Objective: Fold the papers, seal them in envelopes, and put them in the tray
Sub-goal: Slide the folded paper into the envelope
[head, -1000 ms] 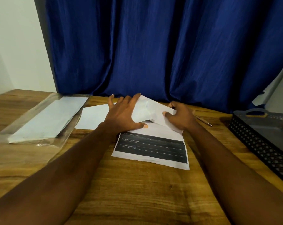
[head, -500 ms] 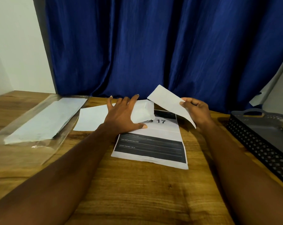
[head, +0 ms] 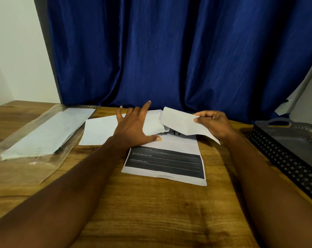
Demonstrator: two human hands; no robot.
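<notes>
Left hand (head: 133, 128): flat, palm down, fingers spread wide, pressing on the plain white paper envelope (head: 99, 131) at 12 o'clock on the brown wooden tabletop (head: 151, 212). To my eye it pins the envelope so it cannot slide.
Right hand (head: 214, 123): thumb and curled fingers pinch the folded white paper (head: 178, 122) by its right edge, held just above the tabletop.
Folded paper: at 1 o'clock, with its left end meeting the envelope's right end. It looks lined up for the opening there, though I cannot see whether it has gone inside.
Printed sheet: 1 white sheet with a broad black band (head: 164, 161) lies flat at 6 o'clock from the hands. Its top edge is tucked under the envelope and the folded paper, and it is unfolded, likely next in turn.
Spare envelopes: a pale stack (head: 44, 135) in a clear plastic sleeve (head: 17, 140) at 9 o'clock, within the left hand's reach.
Tray: the black perforated plastic tray (head: 284, 158) sits at 3 o'clock, well apart from the papers, on the side of the hand that would carry the envelope over.
Step, as I judge it: feeding the fold into the envelope. Sealing and traying are not yet done.
Risk: the thin fold may buckle at the mouth.
</notes>
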